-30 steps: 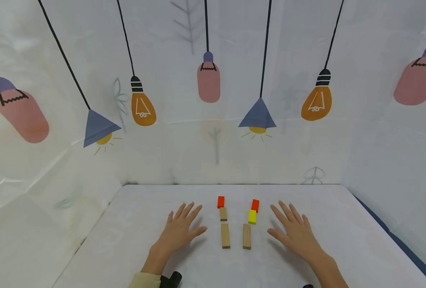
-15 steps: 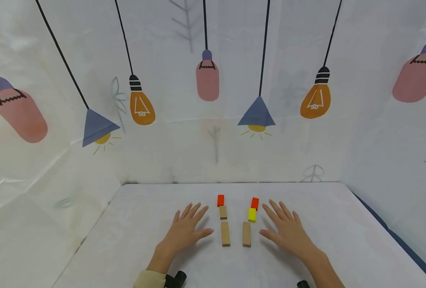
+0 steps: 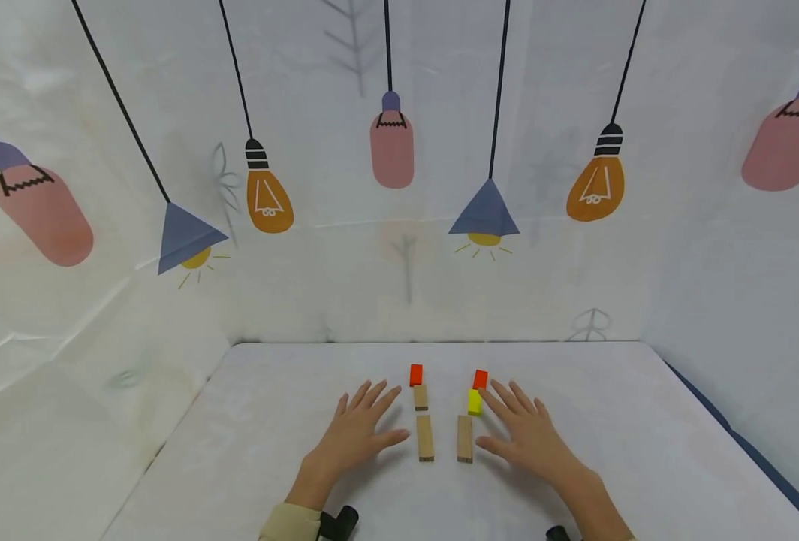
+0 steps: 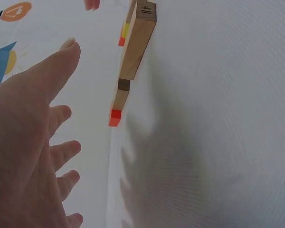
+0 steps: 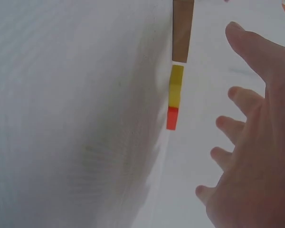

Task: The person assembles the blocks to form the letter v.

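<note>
Two columns of blocks lie on a white table. In the left one are a red block point(image 3: 416, 375), a short wooden block point(image 3: 420, 397) and a long wooden block point(image 3: 425, 438), which bears a printed 48 in the left wrist view. The right one has a red block point(image 3: 480, 379), a yellow block point(image 3: 474, 403) and a long wooden block point(image 3: 464, 439). My left hand point(image 3: 357, 432) hovers left of the blocks, fingers spread, holding nothing. My right hand point(image 3: 531, 436) hovers on the right with spread fingers, its index fingertip overlapping the yellow block in the head view.
The white table point(image 3: 237, 421) meets a white sheet point(image 3: 345, 300) behind, printed with hanging lamps and bulbs. A black wrist strap point(image 3: 339, 522) and beige sleeve point(image 3: 291, 524) show at my left wrist.
Both hands have moved inward toward the blocks, the left to the right and the right to the left. The blocks lie as before.
</note>
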`<state>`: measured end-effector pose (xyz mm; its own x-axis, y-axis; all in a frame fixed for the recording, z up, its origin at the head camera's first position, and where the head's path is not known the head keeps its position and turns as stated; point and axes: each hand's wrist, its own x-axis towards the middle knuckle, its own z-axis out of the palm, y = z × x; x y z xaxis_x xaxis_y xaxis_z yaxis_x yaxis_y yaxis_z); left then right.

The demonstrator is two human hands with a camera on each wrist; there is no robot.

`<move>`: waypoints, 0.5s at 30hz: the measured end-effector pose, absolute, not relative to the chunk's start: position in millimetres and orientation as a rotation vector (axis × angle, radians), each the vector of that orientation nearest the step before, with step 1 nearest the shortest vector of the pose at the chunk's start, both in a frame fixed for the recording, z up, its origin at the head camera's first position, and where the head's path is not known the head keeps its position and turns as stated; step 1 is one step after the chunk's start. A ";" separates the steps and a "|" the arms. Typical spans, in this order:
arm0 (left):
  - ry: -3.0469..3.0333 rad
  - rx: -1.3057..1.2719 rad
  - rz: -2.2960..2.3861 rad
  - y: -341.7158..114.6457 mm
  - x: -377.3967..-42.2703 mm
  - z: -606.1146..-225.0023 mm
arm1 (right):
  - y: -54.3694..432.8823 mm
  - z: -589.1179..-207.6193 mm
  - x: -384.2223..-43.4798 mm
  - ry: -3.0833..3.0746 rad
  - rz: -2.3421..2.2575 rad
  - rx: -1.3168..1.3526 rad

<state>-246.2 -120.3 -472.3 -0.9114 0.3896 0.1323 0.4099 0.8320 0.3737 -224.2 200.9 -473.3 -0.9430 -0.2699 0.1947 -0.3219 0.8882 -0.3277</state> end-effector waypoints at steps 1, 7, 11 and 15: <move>-2.960 -0.648 -0.617 -119.7 -246.3 -472.2 | 200.1 -473.2 -224.0 -2.920 0.545 0.463; -2.991 -0.673 -0.616 -114.2 -246.1 -470.8 | 194.0 -472.1 -223.1 -2.971 0.561 0.462; -3.012 -0.683 -0.617 -110.1 -245.7 -469.7 | 189.9 -470.6 -223.0 -3.008 0.570 0.442; -3.018 -0.687 -0.612 -107.7 -245.7 -469.2 | 185.1 -467.4 -222.3 -3.035 0.586 0.450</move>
<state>-245.7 -107.7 -469.2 -0.9050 0.4193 0.0718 0.4141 0.8298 0.3741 -222.3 185.1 -467.4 -0.9583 -0.2766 0.0719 -0.2835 0.8881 -0.3618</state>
